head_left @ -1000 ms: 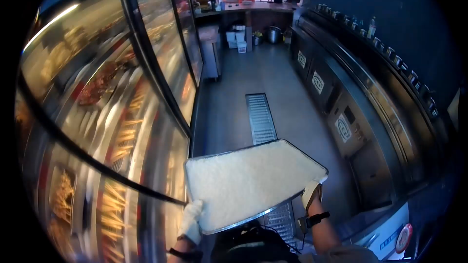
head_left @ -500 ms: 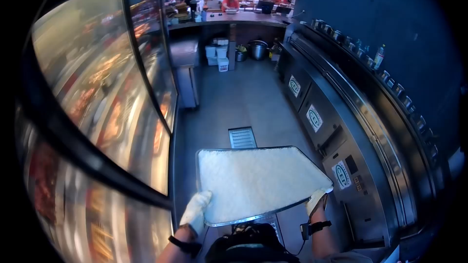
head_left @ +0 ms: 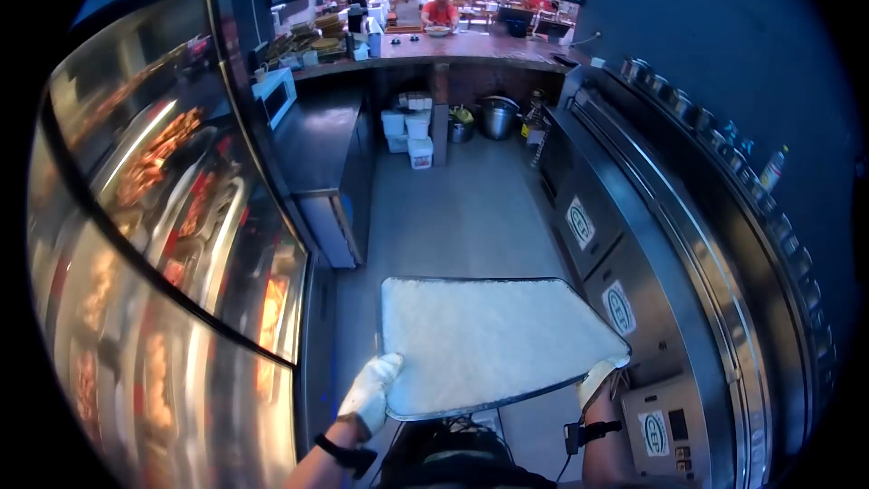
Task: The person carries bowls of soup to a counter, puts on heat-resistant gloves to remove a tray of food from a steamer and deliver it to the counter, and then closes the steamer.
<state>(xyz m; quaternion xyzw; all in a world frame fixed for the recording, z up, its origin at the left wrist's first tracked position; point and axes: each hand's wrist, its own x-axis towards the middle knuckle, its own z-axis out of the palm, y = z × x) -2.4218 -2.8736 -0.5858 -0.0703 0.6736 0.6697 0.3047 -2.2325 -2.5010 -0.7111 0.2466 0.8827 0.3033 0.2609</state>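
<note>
A large dark-rimmed tray (head_left: 489, 340), filled with an even white layer that I cannot identify, is held out level in front of my body. My left hand (head_left: 369, 393), in a white glove, grips its near left corner with the thumb over the rim. At the near right corner, my gloved right hand (head_left: 597, 382) is closed on the edge. The fingers beneath the tray are hidden on both sides. Dark bands circle both wrists.
A lit glass display case (head_left: 172, 181) with food lines the left. Steel units with round stickers (head_left: 619, 306) run along the right. Ahead are a steel counter (head_left: 312, 149), white tubs (head_left: 419, 140), a steel pot (head_left: 498, 118) and a person in red (head_left: 440, 13) behind the far counter.
I have advanced along the aisle, so the far counter and tubs look nearer and the floor drain has gone from sight. The tray stays in both hands.
</note>
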